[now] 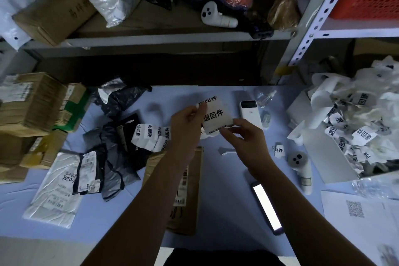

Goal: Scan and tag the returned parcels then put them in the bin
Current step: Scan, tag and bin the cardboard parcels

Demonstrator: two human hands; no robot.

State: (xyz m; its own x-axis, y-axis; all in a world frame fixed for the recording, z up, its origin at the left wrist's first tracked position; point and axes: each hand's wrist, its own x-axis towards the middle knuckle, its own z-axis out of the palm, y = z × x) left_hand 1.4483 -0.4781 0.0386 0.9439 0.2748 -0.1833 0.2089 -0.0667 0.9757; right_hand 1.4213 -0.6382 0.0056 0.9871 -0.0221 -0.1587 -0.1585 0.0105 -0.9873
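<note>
Above the table's middle, both my hands hold a white strip of printed return labels (214, 114). My left hand (186, 124) pinches its upper left edge; my right hand (244, 136) pinches its lower right edge. Under my left forearm lies a brown cardboard parcel (190, 192) with a barcode label. A longer run of the same labels (151, 136) trails left across the table. Grey and black poly-bag parcels (112, 153) and a white bag parcel (58, 188) lie to the left. A white handheld scanner (301, 168) lies at the right.
Stacked cardboard boxes (32, 110) fill the left edge. A box heaped with peeled label backing (354, 127) stands at the right. A lit phone (266, 209), a white handheld device (250, 112) and a printed sheet (362, 214) lie on the blue table (226, 222). Shelves with parcels rise behind.
</note>
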